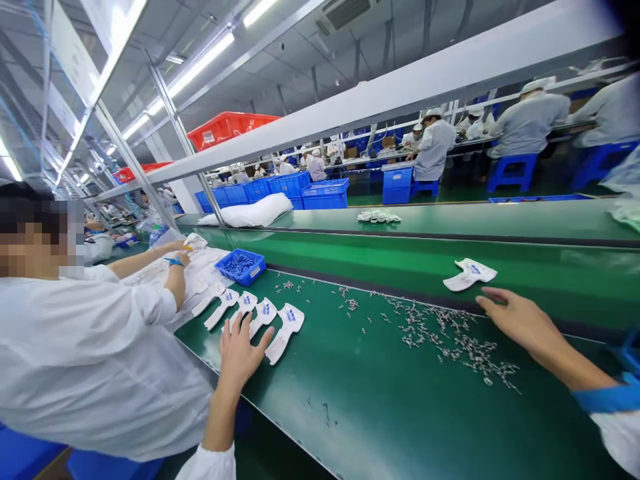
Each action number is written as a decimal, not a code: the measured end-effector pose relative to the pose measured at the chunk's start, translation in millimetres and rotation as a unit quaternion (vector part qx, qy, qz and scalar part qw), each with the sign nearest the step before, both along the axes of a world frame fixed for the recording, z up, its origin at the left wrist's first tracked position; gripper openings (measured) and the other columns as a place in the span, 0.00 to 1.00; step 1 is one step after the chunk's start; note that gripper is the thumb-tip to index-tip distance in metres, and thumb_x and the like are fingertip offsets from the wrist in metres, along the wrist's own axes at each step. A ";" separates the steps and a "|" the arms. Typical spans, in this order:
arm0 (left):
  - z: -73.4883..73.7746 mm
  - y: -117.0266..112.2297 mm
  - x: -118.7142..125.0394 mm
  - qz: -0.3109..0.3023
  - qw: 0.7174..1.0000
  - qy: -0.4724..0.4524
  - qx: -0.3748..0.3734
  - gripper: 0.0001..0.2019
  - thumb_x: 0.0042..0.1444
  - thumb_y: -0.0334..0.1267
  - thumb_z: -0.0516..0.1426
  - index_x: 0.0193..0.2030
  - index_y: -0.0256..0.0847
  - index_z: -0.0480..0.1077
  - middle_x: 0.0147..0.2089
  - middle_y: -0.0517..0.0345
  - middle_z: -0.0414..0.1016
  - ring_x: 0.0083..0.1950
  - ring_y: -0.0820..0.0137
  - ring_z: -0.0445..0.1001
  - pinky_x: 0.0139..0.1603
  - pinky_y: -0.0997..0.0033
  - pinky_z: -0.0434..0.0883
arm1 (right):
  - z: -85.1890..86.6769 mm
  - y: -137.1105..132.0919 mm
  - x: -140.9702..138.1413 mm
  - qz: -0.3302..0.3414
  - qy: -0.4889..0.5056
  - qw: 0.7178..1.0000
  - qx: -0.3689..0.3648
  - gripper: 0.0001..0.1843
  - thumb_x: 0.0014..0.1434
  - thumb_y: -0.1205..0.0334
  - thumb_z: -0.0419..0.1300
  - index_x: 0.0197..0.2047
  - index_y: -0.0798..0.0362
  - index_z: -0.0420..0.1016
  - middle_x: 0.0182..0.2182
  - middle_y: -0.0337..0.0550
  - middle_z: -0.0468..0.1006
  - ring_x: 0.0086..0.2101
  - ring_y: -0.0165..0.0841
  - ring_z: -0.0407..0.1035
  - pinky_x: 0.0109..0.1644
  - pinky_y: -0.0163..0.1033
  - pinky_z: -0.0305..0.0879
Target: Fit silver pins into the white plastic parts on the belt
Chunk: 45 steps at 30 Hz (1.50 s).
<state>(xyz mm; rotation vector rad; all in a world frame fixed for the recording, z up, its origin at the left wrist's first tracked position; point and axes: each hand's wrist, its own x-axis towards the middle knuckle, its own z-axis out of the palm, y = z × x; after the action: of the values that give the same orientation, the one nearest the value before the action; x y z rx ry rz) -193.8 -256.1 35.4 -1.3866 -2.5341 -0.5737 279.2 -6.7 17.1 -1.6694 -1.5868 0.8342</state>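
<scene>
My left hand (241, 352) lies flat and open on the green bench, fingers spread over a row of several white fabric pieces with blue print (263, 315). Stretched out to the right, my right hand (517, 320) is open with fingers extended, just below a small stack of white fabric pieces (469, 274) on the green conveyor belt (550, 267). It holds nothing. Many small grey metal parts (440, 333) are scattered on the bench between my hands.
A co-worker in white (95, 360) sits at my left, hands on white pieces. A small blue tray of parts (241, 265) stands beyond the row. Blue crates (320, 193), a white bag (255, 212) and seated workers on blue stools lie beyond the belt.
</scene>
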 end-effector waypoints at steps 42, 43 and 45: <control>-6.8 4.6 258.1 -0.480 0.858 -0.170 0.069 0.13 0.65 0.31 0.54 0.55 0.45 0.67 0.55 0.52 0.74 0.63 0.58 0.65 0.61 0.53 0.66 | 36.7 -151.0 -11.8 0.246 0.202 0.941 -0.118 0.18 0.58 0.52 0.63 0.49 0.52 0.77 0.42 0.46 0.79 0.39 0.36 0.72 0.45 0.42 0.69; -6.2 4.5 258.1 -0.478 0.857 -0.172 0.085 0.12 0.65 0.31 0.55 0.54 0.44 0.68 0.54 0.52 0.75 0.61 0.59 0.67 0.59 0.54 0.67 | 39.0 -156.7 -17.5 0.263 0.221 0.930 -0.132 0.17 0.58 0.52 0.63 0.48 0.51 0.77 0.42 0.45 0.79 0.39 0.35 0.72 0.45 0.41 0.69; -5.6 4.2 257.9 -0.469 0.857 -0.171 0.126 0.10 0.65 0.31 0.56 0.52 0.44 0.69 0.49 0.53 0.76 0.55 0.61 0.71 0.55 0.57 0.69 | 41.4 -167.8 -28.3 0.289 0.249 0.911 -0.158 0.15 0.59 0.53 0.63 0.46 0.51 0.78 0.40 0.43 0.79 0.38 0.33 0.71 0.45 0.40 0.68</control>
<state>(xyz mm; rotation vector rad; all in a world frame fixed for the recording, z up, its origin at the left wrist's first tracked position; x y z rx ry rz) 64.1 -251.9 29.8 -2.5339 -1.6965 -1.3398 250.8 -174.5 58.5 -1.0317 -1.6335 1.7423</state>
